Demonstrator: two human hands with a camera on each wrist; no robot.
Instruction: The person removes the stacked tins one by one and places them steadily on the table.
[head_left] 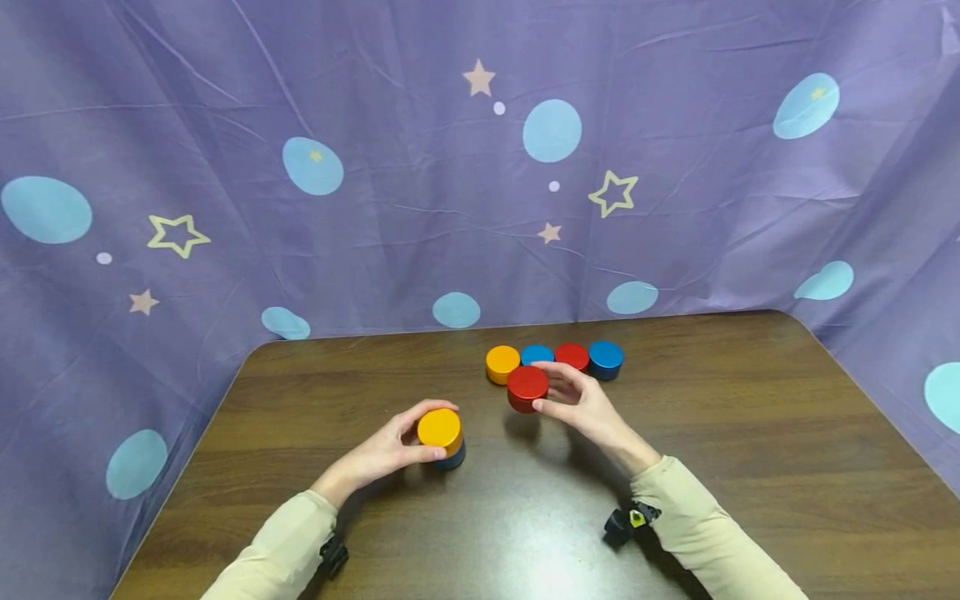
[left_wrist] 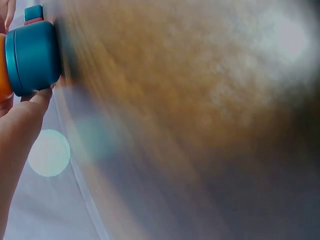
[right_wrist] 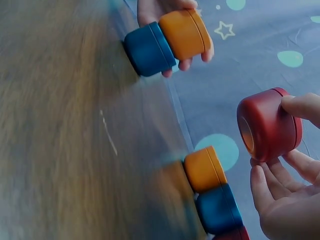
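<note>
My left hand (head_left: 386,450) grips a two-tin stack near the middle of the table. An orange round tin (head_left: 440,429) is on top of a blue tin (head_left: 450,458), with thumb and fingers around the pair's side. In the left wrist view, fingertips reach the side of the blue tin (left_wrist: 37,57). My right hand (head_left: 596,412) pinches a red round tin (head_left: 528,385) between thumb and fingers. That tin is up off the table, with its shadow below, and its recessed underside shows in the right wrist view.
Toward the back of the wooden table (head_left: 315,375) stands a row of tins: orange (head_left: 502,364), blue (head_left: 537,355), red (head_left: 572,357) and blue (head_left: 606,359). The red tin in hand overlaps the row's front in the head view. A purple patterned curtain (head_left: 420,167) hangs behind the table.
</note>
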